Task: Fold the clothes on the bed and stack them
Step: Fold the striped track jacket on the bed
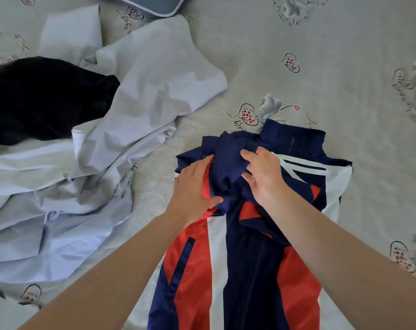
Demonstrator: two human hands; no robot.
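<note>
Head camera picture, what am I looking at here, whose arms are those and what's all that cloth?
There is no machine here. The one picture comes from a camera worn on a person's head, looking down at their own bare arms. They stand over a bed with a flowered sheet. The left hand and the right hand both grip a bunched navy part of a navy, red and white jacket spread before them. On the left lie crumpled pale blue shirts and a black garment, not yet folded. At the top edge sits part of a grey-blue thing that I cannot identify.
</note>
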